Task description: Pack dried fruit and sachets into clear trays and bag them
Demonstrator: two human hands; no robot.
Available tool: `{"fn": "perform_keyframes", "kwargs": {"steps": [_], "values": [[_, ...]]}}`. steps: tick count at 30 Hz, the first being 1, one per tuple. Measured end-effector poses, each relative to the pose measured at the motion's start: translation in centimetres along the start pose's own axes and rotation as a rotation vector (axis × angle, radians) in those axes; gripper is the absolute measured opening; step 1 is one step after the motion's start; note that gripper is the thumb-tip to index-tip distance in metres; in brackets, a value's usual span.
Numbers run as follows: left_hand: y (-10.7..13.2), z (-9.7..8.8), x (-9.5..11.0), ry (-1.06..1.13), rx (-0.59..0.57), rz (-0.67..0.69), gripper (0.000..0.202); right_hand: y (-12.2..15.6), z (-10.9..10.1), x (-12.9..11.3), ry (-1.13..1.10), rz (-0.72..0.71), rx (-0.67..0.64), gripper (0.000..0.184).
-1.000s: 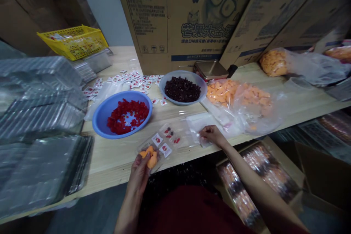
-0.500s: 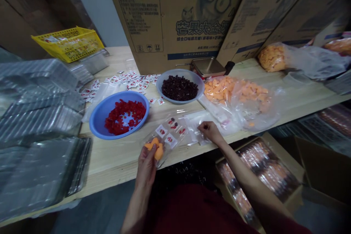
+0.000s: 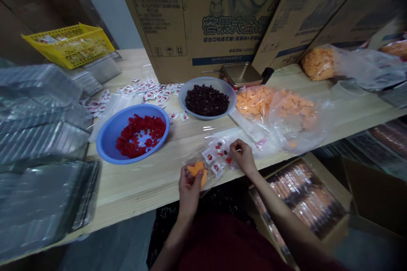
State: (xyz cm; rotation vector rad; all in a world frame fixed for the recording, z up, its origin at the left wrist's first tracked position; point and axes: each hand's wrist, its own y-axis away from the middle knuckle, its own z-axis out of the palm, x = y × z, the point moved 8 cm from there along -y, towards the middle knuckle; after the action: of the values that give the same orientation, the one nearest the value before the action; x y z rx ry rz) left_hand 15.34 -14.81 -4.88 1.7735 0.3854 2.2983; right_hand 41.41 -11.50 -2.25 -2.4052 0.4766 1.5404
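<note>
My left hand point(image 3: 190, 190) pinches one end of a clear plastic bag point(image 3: 210, 181) at the front of the table. Orange candy pieces point(image 3: 196, 167) lie in that end, under my thumb. Beside them sit small white sachets point(image 3: 209, 156) with red print, then several dark and red bits point(image 3: 219, 147) towards the right end. My right hand point(image 3: 244, 159) is at that right end, thumb and fingers pressed together. What its fingertips hold, if anything, is too small to make out. Flat clear bags point(image 3: 235, 134) lie just behind it.
Behind the hands stand a blue bowl point(image 3: 101, 146) of red pieces and a pale bowl point(image 3: 233, 100) of dark pieces. Orange pieces point(image 3: 257, 102) in plastic are at right. Clear trays point(image 3: 38, 203) are stacked left. An open carton point(image 3: 340, 220) of packed goods sits below the table edge.
My left hand has moved right with the bag, bringing its right end up to my right hand. My right hand has hardly moved and stays pinched.
</note>
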Motion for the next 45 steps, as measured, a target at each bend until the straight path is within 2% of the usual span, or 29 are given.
{"fn": "perform_keyframes", "kwargs": {"steps": [2, 5, 12, 18, 21, 24, 27, 31, 35, 37, 40, 42, 45], "values": [[0.6, 0.5, 0.3, -0.042, -0.017, -0.004, 0.042, 0.6, 0.2, -0.9, 0.045, -0.043, 0.067, 0.014], [0.8, 1.3, 0.6, -0.08, -0.062, -0.008, 0.04, 1.4, 0.7, -1.8, 0.101, -0.096, 0.092, 0.014], [-0.3, 3.4, -0.1, 0.025, -0.141, -0.043, 0.047, 2.5, 1.5, -3.1, 0.299, -0.232, 0.035, 0.012], [-1.3, 5.1, -0.4, -0.058, -0.056, 0.05, 0.046, 3.3, 2.8, -5.0, 0.369, -0.341, -0.072, 0.015], [-1.3, 6.1, -0.2, -0.079, -0.052, 0.085, 0.045, 3.7, 1.8, -5.4, 0.43, -0.37, -0.031, 0.016], [-1.2, 6.5, -0.6, -0.039, -0.079, 0.039, 0.047, 4.1, -0.2, -4.7, 0.582, -0.35, 0.01, 0.005], [-1.0, 6.4, -1.4, 0.012, -0.088, -0.012, 0.049, 5.1, -1.2, -3.8, 0.701, -0.34, -0.032, 0.007], [-0.5, 6.8, -2.0, -0.037, -0.068, -0.001, 0.048, 6.9, 0.6, -4.5, 0.638, -0.381, -0.124, 0.015], [-0.7, 7.5, -0.6, -0.065, -0.061, 0.068, 0.053, 8.1, 2.6, -5.8, 0.428, -0.381, -0.168, 0.017], [-1.2, 7.7, -0.2, 0.025, -0.138, 0.005, 0.051, 7.9, 2.2, -5.6, 0.287, -0.316, -0.159, 0.015], [-1.1, 8.2, -0.2, 0.204, -0.425, -0.214, 0.045, 7.1, 0.6, -4.8, 0.103, -0.197, -0.159, 0.015], [-0.4, 8.2, -0.3, 0.268, -0.568, -0.329, 0.044, 6.8, -0.1, -4.8, 0.019, -0.171, -0.209, 0.016], [0.6, 8.3, -0.7, 0.268, -0.625, -0.363, 0.046, 7.2, -0.2, -5.6, -0.031, -0.194, -0.299, 0.016]]}}
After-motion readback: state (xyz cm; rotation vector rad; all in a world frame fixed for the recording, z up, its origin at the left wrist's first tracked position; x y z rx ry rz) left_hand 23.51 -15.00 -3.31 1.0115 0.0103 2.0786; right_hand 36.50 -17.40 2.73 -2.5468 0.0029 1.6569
